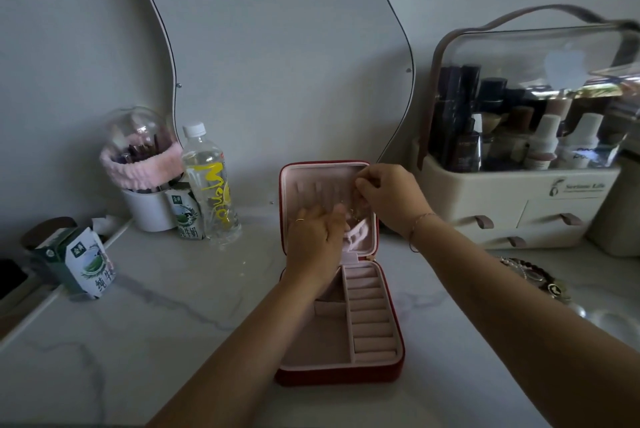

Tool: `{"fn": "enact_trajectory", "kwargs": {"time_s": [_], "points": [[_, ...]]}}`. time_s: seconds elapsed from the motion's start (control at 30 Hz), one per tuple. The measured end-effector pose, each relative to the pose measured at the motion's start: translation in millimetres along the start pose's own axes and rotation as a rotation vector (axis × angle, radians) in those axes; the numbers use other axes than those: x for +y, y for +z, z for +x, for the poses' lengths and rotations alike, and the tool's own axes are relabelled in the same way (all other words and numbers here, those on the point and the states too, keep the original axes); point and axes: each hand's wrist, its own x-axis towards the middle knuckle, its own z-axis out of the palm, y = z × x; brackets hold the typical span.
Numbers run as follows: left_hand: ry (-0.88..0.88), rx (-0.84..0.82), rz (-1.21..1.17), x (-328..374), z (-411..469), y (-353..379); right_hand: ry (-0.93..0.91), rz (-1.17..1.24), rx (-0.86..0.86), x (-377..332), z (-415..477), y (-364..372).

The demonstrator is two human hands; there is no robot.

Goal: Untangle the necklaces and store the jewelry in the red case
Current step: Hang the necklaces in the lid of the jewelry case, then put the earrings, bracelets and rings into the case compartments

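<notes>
Head view shows the red case (339,375) open on the bench (156,341), its lid upright. The left grip (313,237) lies flat, fingers straight, on the lid's pink lining, seemingly to steady it. The right grip (388,199) pinches a fine necklace (354,216) near the lid's top corner, probably to hook it so it hangs untangled. More jewelry (533,277) lies on the bench, well right of the case.

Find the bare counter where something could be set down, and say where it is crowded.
Bare marble lies between the tipped milk carton and the red case, toward the front edge. Crowded: the bottle corner and beside the jewelry pile.
</notes>
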Motion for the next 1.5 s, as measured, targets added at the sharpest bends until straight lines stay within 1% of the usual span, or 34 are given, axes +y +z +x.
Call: {"fn": "enact_trajectory", "kwargs": {"time_s": [0.13, 0.3, 0.37, 0.43, 0.5, 0.53, 0.6, 0.63, 0.7, 0.77, 0.83, 0.93, 1.03, 1.17, 1.3, 1.43, 1.5], "points": [[-0.005, 0.008, -0.013, 1, -1, -1, -0.054, -0.068, 0.018, 2, -5, 2], [0.010, 0.011, 0.057, -3, 2, -10, -0.049, 0.034, 0.039, 3, -23, -5], [-0.006, 0.059, 0.034, -9, -1, -23, -0.005, 0.061, 0.042, 8, -43, -8], [-0.051, 0.135, -0.051, -18, -12, -38, 0.051, 0.053, 0.002, 17, -69, -8], [-0.168, 0.187, -0.157, -24, -31, -49, 0.121, 0.029, -0.079, 29, -97, -5], [-0.276, 0.173, -0.213, -32, -40, -49, 0.161, 0.039, -0.133, 33, -111, -3], [-0.518, 0.040, -0.436, -44, -54, -44, 0.223, 0.152, -0.221, 35, -133, 3], [-0.604, -0.026, -0.537, -49, -59, -40, 0.224, 0.221, -0.248, 35, -142, 5], [-0.683, -0.125, -0.638, -54, -64, -34, 0.158, 0.221, -0.250, 33, -154, 9], [-0.689, -0.159, -0.647, -56, -66, -28, 0.122, 0.178, -0.223, 32, -160, 8], [-0.690, -0.164, -0.636, -58, -69, -23, 0.116, 0.181, -0.196, 33, -165, 4], [-0.685, -0.220, -0.639, -53, -76, -15, 0.118, 0.171, -0.160, 37, -176, -7], [-0.619, -0.255, -0.636, -30, -83, -7, 0.135, 0.167, -0.110, 45, -188, -19], [-0.536, -0.231, -0.614, 1, -89, 7, 0.189, 0.173, -0.066, 61, -198, -38], [-0.476, -0.167, -0.557, 23, -90, 18, 0.164, 0.253, -0.033, 74, -199, -53], [-0.420, -0.111, -0.389, 23, -80, 17, 0.138, 0.331, -0.034, 80, -200, -57], [-0.394, -0.098, -0.311, 21, -80, 13, 0.170, 0.240, 0.063, 86, -202, -64]]}}
